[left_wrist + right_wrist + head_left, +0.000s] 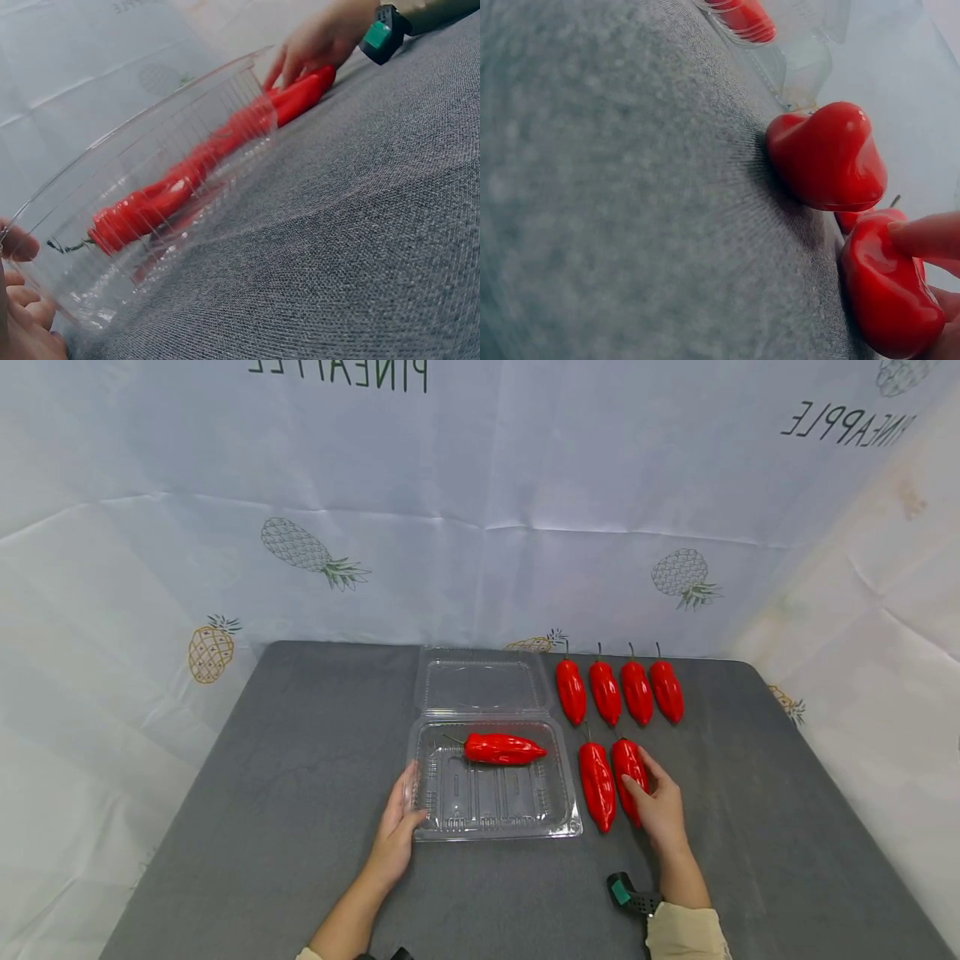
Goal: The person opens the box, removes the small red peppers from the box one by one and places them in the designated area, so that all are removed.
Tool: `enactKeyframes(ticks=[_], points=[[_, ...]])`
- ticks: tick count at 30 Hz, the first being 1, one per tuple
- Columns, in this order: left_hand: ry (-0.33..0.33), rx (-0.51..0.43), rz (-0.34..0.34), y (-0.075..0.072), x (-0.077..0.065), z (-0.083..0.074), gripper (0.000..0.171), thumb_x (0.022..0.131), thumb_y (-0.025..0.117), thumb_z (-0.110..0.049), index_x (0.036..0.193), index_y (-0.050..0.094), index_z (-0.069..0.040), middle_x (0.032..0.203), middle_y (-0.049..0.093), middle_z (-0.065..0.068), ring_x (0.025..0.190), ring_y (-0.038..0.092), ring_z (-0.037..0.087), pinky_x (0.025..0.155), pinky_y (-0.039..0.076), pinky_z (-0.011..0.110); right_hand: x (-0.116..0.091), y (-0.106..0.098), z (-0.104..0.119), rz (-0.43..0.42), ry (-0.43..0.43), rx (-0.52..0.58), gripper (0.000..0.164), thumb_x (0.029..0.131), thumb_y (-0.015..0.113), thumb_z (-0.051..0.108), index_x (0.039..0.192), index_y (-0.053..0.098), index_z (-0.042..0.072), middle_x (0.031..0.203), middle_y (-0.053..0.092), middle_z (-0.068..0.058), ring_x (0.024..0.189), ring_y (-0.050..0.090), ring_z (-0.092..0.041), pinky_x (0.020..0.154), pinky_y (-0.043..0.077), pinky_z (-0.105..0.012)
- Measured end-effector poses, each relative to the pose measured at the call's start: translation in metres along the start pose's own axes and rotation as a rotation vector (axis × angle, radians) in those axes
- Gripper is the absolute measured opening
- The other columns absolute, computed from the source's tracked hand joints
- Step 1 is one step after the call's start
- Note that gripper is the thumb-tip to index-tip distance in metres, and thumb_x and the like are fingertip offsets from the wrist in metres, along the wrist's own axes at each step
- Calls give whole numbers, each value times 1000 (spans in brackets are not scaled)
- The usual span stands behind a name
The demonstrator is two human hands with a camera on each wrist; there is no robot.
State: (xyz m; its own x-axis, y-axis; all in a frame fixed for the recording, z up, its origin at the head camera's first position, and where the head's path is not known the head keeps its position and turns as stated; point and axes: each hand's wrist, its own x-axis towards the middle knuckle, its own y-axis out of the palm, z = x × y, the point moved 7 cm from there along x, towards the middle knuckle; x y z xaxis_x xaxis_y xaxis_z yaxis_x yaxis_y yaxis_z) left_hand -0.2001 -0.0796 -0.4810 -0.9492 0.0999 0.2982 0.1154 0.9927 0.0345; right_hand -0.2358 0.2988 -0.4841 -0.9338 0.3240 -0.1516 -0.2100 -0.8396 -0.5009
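Observation:
A clear plastic clamshell box [487, 806] lies with its lid folded back. One red pepper [504, 749] lies crosswise in its base, stem to the left. My left hand [392, 835] holds the box's left side, thumb over the front left corner and fingers along the outer wall. To the right of the box, my right hand [662, 803] grips a second red pepper [628, 762] between thumb and fingers; in the right wrist view this pepper [885, 289] rests low against the table. Between it and the box lies another red pepper [597, 787], untouched.
Several red peppers [636, 692] stand in a row at the back right, stems toward the wall. The box's open lid [483, 685] reaches the back edge of the grey table [315, 752]. Behind hangs a white cloth [465, 585] with pineapple prints.

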Motion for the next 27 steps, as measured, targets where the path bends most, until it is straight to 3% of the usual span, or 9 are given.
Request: enactKeyframes(ticks=[3, 8, 11, 22, 27], points=[[-5, 1, -1, 0, 0, 1, 64, 81, 35, 14, 142, 17, 11, 148, 14, 36, 142, 19, 7, 106, 16, 2, 0, -1, 0, -21, -5, -16, 60, 92, 54, 14, 147, 29, 15, 151, 29, -16, 138, 28, -33, 110, 29, -51], [7, -14, 7, 0, 0, 1, 64, 80, 34, 16, 142, 15, 13, 148, 12, 36, 135, 19, -12, 105, 15, 1, 0, -2, 2, -34, -18, -4, 59, 92, 54, 15, 146, 31, 13, 150, 31, -17, 137, 30, -33, 109, 31, -51], [16, -19, 14, 0, 0, 0, 64, 80, 33, 17, 141, 14, 14, 148, 11, 37, 133, 19, -15, 105, 15, 1, 0, -3, 2, -42, -19, -1, 59, 92, 56, 16, 146, 32, 12, 150, 32, -16, 136, 32, -33, 109, 32, -50], [-12, -3, 13, -1, 1, 2, 65, 81, 34, 16, 143, 15, 11, 149, 12, 34, 134, 19, -13, 105, 15, 1, 0, -4, 2, -39, -6, -12, 62, 91, 56, 18, 147, 29, 12, 150, 31, -17, 138, 29, -33, 109, 31, -50], [-42, 9, 11, -1, 1, 3, 65, 83, 35, 14, 144, 16, 8, 151, 13, 32, 140, 15, 4, 105, 15, 1, 0, -7, 9, -64, -46, -2, 60, 91, 56, 17, 145, 32, 7, 149, 33, -17, 139, 29, -32, 111, 29, -48]])
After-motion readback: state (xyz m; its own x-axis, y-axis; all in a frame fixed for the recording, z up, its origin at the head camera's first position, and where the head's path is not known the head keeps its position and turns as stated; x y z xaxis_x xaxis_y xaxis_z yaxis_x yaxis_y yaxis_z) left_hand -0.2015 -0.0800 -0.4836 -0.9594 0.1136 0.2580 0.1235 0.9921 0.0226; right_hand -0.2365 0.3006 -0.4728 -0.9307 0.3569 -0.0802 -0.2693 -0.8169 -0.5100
